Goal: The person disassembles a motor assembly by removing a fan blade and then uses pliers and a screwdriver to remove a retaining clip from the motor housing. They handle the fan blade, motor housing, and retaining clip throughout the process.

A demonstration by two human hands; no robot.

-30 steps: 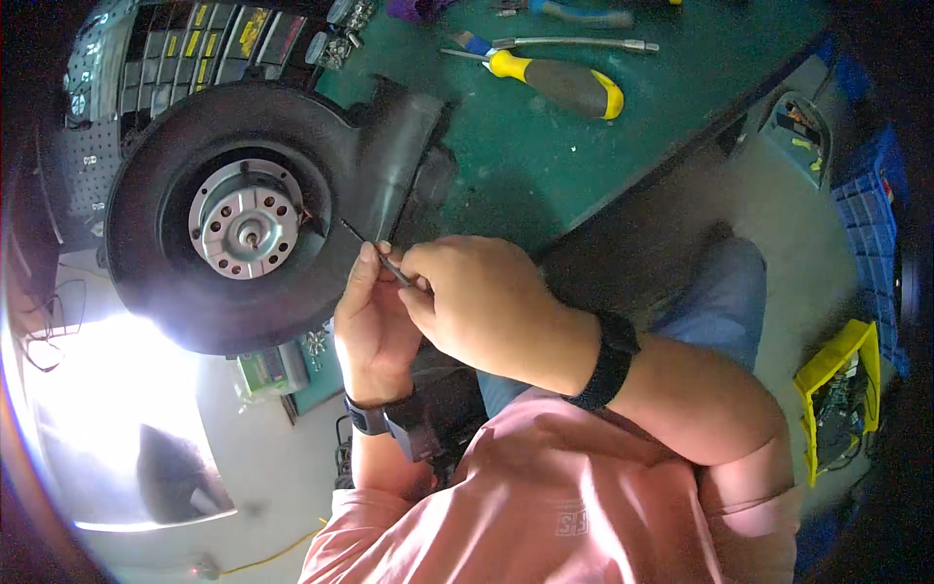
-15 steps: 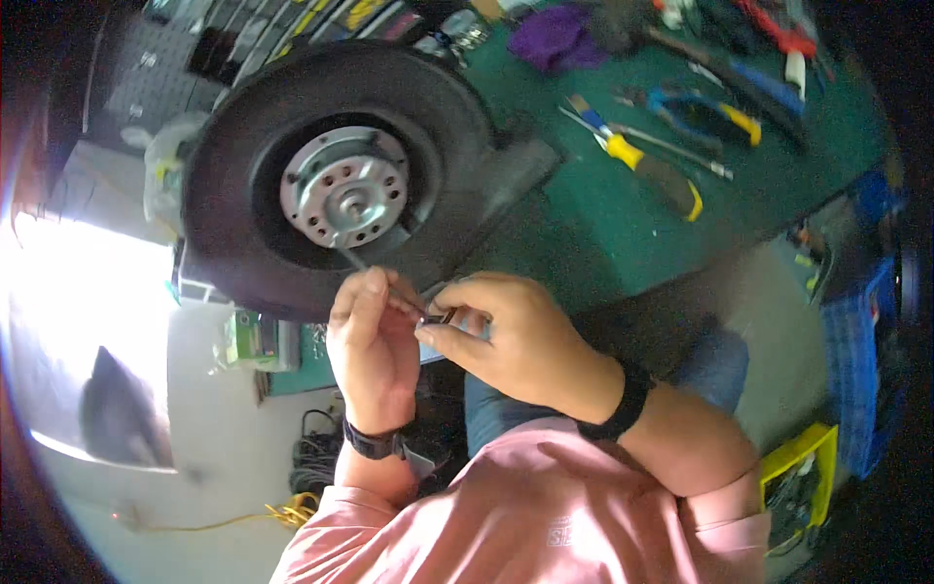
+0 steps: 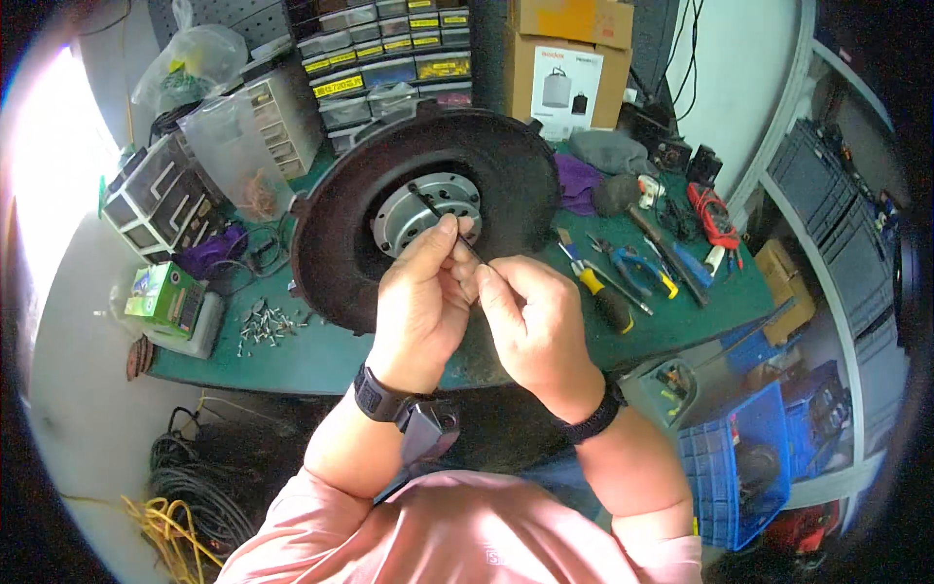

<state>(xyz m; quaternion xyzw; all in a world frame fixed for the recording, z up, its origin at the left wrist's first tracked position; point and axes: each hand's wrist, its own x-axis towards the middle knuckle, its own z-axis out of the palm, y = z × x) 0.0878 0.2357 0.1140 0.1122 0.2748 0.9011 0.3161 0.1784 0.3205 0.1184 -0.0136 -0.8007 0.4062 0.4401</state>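
A thin dark metal rod-like tool (image 3: 425, 200) slants across the silver hub (image 3: 397, 219), its far end over the hub's face. My left hand (image 3: 425, 297) is closed round the tool's middle, thumb and fingers pressed together. Close beside it, my right hand (image 3: 535, 316) pinches the near end, partly hidden by the fingers. The hub, pierced by several round holes, sits in the middle of a large black ring-shaped housing (image 3: 520, 170) tilted on the green bench. Whether the tool touches the hub, I cannot tell.
Loose screws (image 3: 269, 324) lie left of the housing, near a green box (image 3: 167, 300). Pliers (image 3: 637, 265), a yellow-and-black screwdriver (image 3: 605, 300) and a hammer (image 3: 671, 255) lie on the right. Small-parts drawers (image 3: 389, 68) and a cardboard box (image 3: 569, 68) stand behind. A blue crate (image 3: 720, 467) sits below right.
My view has tilted up, showing more of the bench and drawers. The right hand's fingers have closed tighter at the tool's near end. Both hands still hold the tool.
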